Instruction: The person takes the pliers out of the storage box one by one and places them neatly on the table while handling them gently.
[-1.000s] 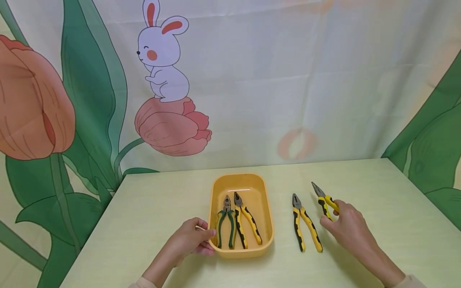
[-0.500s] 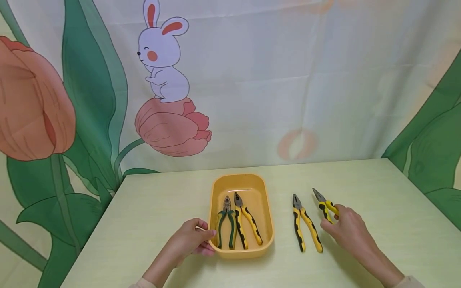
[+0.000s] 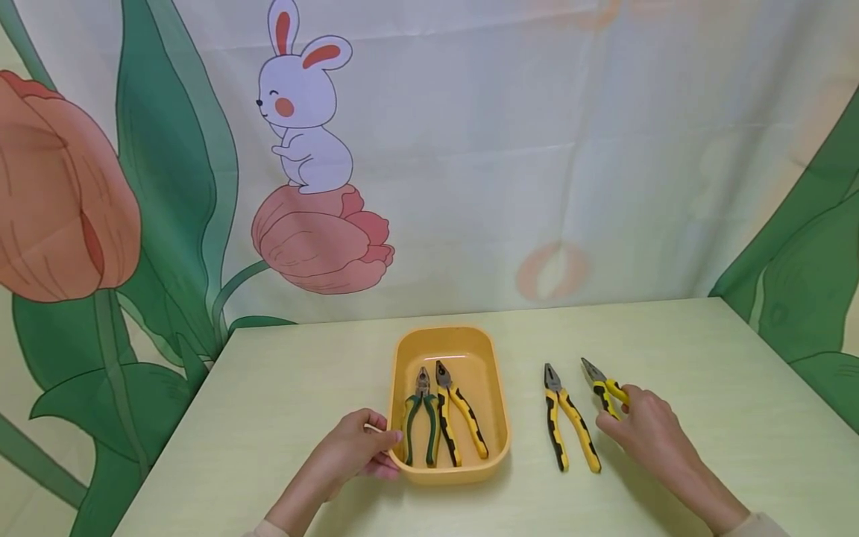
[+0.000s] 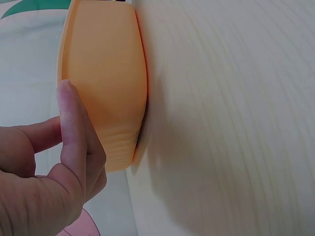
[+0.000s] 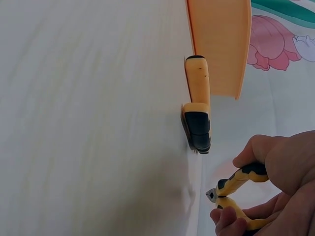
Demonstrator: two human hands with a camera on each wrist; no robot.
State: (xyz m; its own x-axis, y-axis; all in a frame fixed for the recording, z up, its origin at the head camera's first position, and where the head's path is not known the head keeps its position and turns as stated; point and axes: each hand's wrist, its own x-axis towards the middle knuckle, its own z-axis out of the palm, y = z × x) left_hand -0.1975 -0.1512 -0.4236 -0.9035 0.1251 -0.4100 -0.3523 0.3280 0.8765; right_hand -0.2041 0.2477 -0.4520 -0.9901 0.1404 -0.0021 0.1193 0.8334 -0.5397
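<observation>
My left hand (image 3: pixel 356 444) pinches the near-left rim of a yellow plastic tray (image 3: pixel 451 341), its thumb over the edge and fingers against the outer wall. In the right hand (image 3: pixel 646 425) are long-nose pliers (image 3: pixel 596 375) with yellow-and-black handles; their pointed tip faces away from me. The right wrist view shows these pliers (image 5: pixel 230 184) held off the table, handles spread between thumb and fingers. Inside the tray lie green-handled pliers (image 3: pixel 422 389) and yellow-and-black pliers (image 3: pixel 445 382), side by side. Another yellow-and-black pair of pliers (image 3: pixel 553 385) lies on the table between tray and right hand.
The pale green tabletop (image 3: pixel 288 380) spreads around the tray on both sides. Behind its far edge hangs a curtain (image 3: pixel 456 179) printed with a rabbit, tulips and leaves.
The right hand has drawn the long-nose pliers slightly toward me. The left hand, the tray and the other pliers have stayed in place.
</observation>
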